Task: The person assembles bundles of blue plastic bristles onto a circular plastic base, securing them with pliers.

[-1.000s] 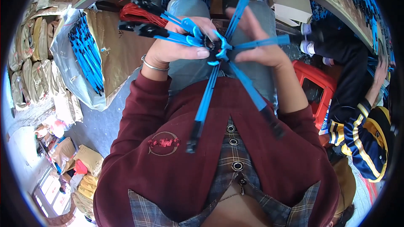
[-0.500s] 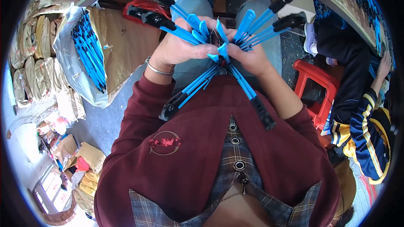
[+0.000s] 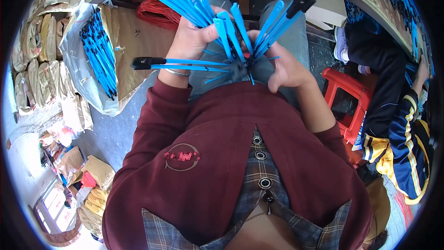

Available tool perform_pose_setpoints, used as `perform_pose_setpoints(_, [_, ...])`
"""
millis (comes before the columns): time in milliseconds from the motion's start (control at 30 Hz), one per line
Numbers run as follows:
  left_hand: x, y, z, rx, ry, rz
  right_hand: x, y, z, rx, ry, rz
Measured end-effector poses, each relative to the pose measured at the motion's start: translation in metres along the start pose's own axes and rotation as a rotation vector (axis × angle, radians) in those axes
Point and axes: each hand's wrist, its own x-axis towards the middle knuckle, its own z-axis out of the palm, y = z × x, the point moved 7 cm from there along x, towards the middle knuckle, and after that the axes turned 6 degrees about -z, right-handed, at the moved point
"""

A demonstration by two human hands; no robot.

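Over my lap I hold a splayed bundle of blue rods (image 3: 233, 48) with black end pieces. It fans out to both sides; several rods have flat, rounded blue tips. My left hand (image 3: 196, 37) is closed round the rods at the left, its thumb pressed on them. My right hand (image 3: 289, 69) is at the right part of the bundle, its fingers partly hidden behind the rods and its thumb standing off below. One pair of rods with a black end (image 3: 148, 63) reaches left across my left wrist. The dark centre of the bundle is blurred.
A wrapped stack of similar blue rods (image 3: 98, 53) stands at the left, near a coil of red cord (image 3: 159, 13). Wooden tabletops (image 3: 393, 7) edge the far side. A red plastic stool (image 3: 344, 99) and a seated person in dark clothing (image 3: 386, 65) are at the right.
The bundle has turned and its lower rods have swung from near my belly to the left and upward. My right thumb has come off the centre, and the hands are farther apart.
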Motion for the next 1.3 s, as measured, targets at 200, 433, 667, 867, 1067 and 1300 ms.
perform_pose_setpoints(200, [0.004,0.006,0.028,0.178,-0.113,-0.080,0.005,-0.011,-0.003,-0.289,0.210,-0.048])
perform_pose_setpoints(433, [-0.008,0.009,0.056,0.322,-0.366,-0.021,0.003,-0.001,-0.006,-0.004,0.065,0.124])
perform_pose_setpoints(667, [0.003,0.008,0.034,0.182,0.010,-0.017,-0.002,-0.004,-0.003,-0.052,0.477,0.150])
perform_pose_setpoints(867, [0.007,0.025,0.036,0.290,0.041,0.006,0.015,-0.004,-0.006,-0.261,0.389,0.253])
perform_pose_setpoints(1067, [0.007,0.026,0.039,0.245,0.054,0.006,0.037,-0.003,-0.016,-0.164,0.187,0.053])
perform_pose_setpoints(1300, [0.052,0.124,0.047,0.980,-0.650,0.076,0.050,-0.024,-0.039,-0.038,0.053,-0.021])
